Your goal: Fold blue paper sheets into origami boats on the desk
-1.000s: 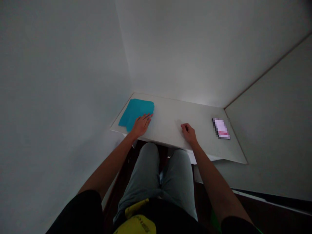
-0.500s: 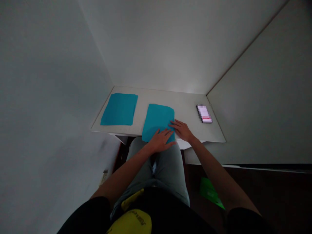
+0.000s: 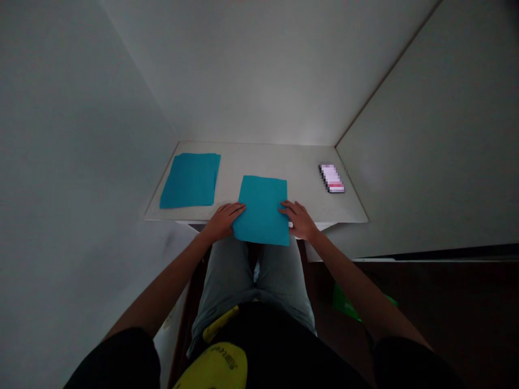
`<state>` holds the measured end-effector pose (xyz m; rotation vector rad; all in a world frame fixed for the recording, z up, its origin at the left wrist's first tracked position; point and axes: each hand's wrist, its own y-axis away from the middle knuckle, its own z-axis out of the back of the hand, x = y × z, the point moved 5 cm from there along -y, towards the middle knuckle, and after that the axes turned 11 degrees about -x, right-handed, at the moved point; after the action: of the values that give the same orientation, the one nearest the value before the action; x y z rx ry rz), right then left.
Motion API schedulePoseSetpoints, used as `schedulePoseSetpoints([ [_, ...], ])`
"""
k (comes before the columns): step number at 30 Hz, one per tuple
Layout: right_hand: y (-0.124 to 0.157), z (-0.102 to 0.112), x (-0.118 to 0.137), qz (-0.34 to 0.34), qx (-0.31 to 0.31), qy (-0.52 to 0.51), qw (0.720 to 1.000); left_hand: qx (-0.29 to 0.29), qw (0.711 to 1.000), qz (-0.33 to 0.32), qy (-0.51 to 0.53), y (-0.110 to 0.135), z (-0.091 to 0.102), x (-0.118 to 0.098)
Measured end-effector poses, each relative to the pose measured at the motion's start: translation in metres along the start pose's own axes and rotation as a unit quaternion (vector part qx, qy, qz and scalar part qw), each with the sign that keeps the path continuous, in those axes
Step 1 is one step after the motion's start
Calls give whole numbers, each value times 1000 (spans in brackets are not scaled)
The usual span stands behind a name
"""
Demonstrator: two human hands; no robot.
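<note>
A teal sheet of paper lies in front of me, its near part reaching past the front edge of the white table. My left hand holds its left edge, fingertips on top and the thumb hidden. At the opposite edge, my right hand grips the paper with fingers over the top; its thumb sits low near the table edge. Whether this is one sheet or several together, I cannot tell. To the left rests a stack of teal paper, its edges slightly uneven.
A phone with a blurred lit screen lies at the table's right. Walls close in the table at the left, back and right. My legs are under the front edge. Something green is on the dark floor at lower right.
My left hand has moved from on top of the paper to its left edge. The paper now looks straighter and flatter. My right hand stays at the right edge.
</note>
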<state>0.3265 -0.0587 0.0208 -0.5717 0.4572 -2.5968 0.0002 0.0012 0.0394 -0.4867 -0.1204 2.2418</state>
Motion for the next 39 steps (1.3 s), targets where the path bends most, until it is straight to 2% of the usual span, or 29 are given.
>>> schedulePoseSetpoints([
  [5,-12,2,-3,-49,-52,-32,997,-76,992,55,90,-18,1,4],
  [8,-20,9,-8,-100,-75,-95,988,-128,974,129,137,-30,0,15],
  [11,-24,13,-15,-177,-105,-155,966,-160,952,208,158,-38,-4,23],
  [15,-27,11,-22,-278,-150,-177,932,-196,928,262,178,-40,-7,22],
  [18,-30,6,-25,-322,-187,-185,910,-228,914,288,175,-38,-5,19],
  [22,-31,2,-25,-338,-193,-224,893,-232,907,297,187,-38,-5,19],
  [25,-31,4,-20,-302,-160,-260,903,-231,897,306,220,-38,-7,21],
  [27,-32,8,-16,-278,-146,-271,910,-251,880,303,267,-39,-5,19],
  [30,-37,17,-11,-284,-168,-334,883,-290,849,287,336,-44,7,11],
  [32,-44,28,-6,-290,-193,-383,856,-308,838,271,359,-51,22,5],
  [34,-55,43,-1,-280,-220,-410,840,-328,831,252,372,-61,43,1],
  [37,-72,67,1,-267,-247,-413,835,-341,831,228,376,-80,72,3],
  [39,-81,75,0,-267,-240,-413,837,-334,839,223,367,-91,81,8],
])
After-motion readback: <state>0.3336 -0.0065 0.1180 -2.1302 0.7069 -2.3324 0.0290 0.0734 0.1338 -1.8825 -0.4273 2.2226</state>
